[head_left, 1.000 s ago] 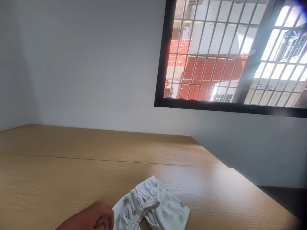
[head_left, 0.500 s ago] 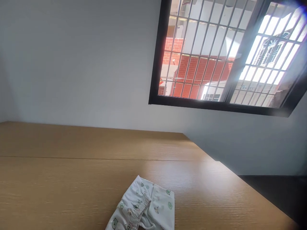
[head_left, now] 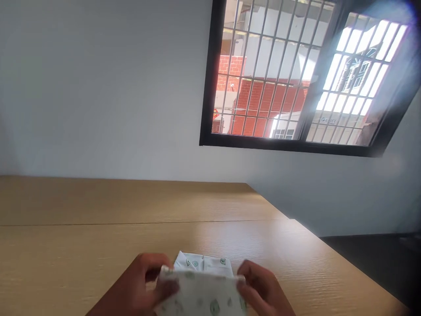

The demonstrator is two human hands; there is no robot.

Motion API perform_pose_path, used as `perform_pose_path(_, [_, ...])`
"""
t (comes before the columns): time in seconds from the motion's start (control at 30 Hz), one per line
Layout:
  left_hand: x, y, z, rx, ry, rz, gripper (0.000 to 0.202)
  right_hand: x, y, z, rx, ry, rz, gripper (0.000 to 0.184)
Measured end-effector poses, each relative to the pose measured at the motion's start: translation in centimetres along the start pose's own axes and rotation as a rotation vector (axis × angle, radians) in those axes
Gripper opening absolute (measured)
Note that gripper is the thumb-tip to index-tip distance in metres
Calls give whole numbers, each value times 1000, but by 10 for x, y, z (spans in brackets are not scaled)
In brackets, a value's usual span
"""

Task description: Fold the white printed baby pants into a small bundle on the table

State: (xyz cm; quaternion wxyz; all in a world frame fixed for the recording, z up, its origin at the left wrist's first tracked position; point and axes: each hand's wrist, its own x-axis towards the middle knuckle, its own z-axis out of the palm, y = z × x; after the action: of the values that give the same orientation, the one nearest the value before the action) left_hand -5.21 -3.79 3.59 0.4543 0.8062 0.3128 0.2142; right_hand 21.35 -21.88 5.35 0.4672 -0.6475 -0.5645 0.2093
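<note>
A light wood-grain counter (head_left: 82,245) fills the lower half of the view, with a thin seam (head_left: 131,223) crossing it from 9 to 3 o'clock. Behind it rises a plain white wall (head_left: 98,87). At 1 o'clock a black-framed window (head_left: 297,83) with a metal grille (head_left: 250,52) shows a red brick building (head_left: 253,98) outside. Dark floor (head_left: 371,263) lies at 4 o'clock, past the counter's right edge.

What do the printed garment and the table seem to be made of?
The garment, pinched at its edges by the left hand and right hand, looks like soft white fabric, perhaps cotton: it folds limply and bears small green prints. The table looks like light wood or wood-grain laminate, slightly glossy: fine streaks, soft window glare.
</note>
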Motion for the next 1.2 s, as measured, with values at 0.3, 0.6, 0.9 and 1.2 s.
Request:
perform_pose_path(0.3, [92, -20, 40, -11, -84, -28, 36, 68, 52, 2, -46, -7, 311, 4])
perform_pose_path(0.6, [59, -18, 37, 45, -25, -9, 50, 55, 56, 12, -278, 6, 152, 13])
perform_pose_path(0.9, [29, -2, 66, 507, -300, 491, 49, 54, 58, 12, -364, 14, 88, 16])
perform_pose_path(1.2, [35, -4, 81, 645, -509, 377, 81, 52, 60, 12, -355, 54, 72, 22])
